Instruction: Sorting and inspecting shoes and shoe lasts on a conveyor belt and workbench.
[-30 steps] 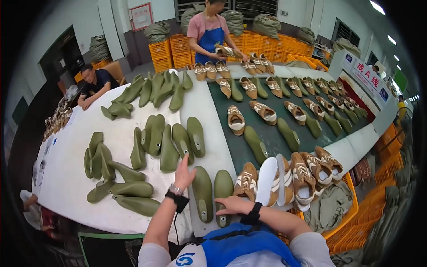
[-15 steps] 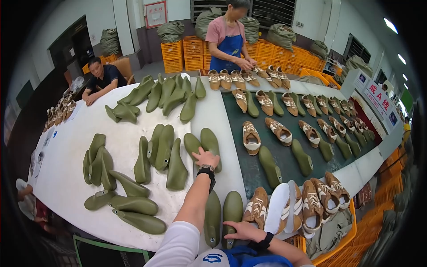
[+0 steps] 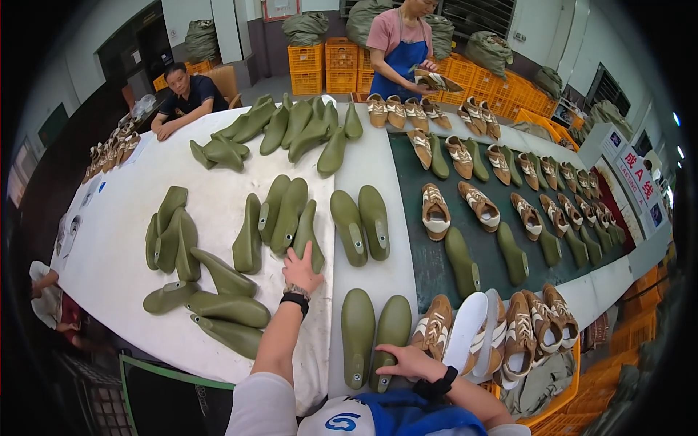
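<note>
Lasts (image 3: 291, 215), olive and smooth, lying lengthwise, toes pointing away; left hand (image 3: 302, 269) spread flat against them, right hand (image 3: 407, 360) loosely open on another pair (image 3: 374, 334).

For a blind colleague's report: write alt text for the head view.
The left hand rests on green shoe lasts on a white table; the right hand touches a nearer pair of lasts. Tan shoes line a dark conveyor.

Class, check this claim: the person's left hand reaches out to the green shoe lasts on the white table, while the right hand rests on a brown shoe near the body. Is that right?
Not quite. In the head view the right hand rests on a pair of green shoe lasts, not a brown shoe; the brown shoes lie just beside it. The left hand does reach the green lasts on the white table.
</note>
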The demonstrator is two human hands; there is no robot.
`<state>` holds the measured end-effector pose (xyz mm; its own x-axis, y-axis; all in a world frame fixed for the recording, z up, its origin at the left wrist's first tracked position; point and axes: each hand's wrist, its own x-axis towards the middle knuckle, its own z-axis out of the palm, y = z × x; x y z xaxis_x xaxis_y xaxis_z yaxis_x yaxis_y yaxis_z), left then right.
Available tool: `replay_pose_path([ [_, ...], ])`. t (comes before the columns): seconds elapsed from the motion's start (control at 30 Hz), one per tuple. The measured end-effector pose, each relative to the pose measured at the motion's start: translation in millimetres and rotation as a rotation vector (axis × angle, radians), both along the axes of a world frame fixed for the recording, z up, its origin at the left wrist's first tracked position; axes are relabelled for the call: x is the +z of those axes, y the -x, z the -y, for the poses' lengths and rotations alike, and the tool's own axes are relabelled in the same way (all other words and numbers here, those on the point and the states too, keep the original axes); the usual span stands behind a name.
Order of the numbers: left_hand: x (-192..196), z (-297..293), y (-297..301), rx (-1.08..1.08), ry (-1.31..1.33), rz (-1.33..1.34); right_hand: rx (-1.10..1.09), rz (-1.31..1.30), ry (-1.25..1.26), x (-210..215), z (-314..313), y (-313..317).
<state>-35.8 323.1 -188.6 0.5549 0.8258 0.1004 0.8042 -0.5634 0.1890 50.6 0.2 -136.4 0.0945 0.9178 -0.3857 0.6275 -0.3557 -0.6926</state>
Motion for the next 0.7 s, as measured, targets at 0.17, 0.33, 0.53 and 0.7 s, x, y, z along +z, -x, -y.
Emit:
replay_pose_path([
  [0.17,5,18,42,-0.03,0.41,0.343,0.003,-0.007,0.023,6,-1,1],
  [0.33,17,106,102,-0.055,1.321,0.835,-0.03,0.003,-0.002,0,6,-9],
  [0.53,23,71,114,-0.265,0.983,0.408,0.02,0.025,-0.018,-2,1,-11],
  [0.7,29,-68,44,-0.169,0.022,0.251,0.021,0.025,-0.004,-1,-1,-2],
])
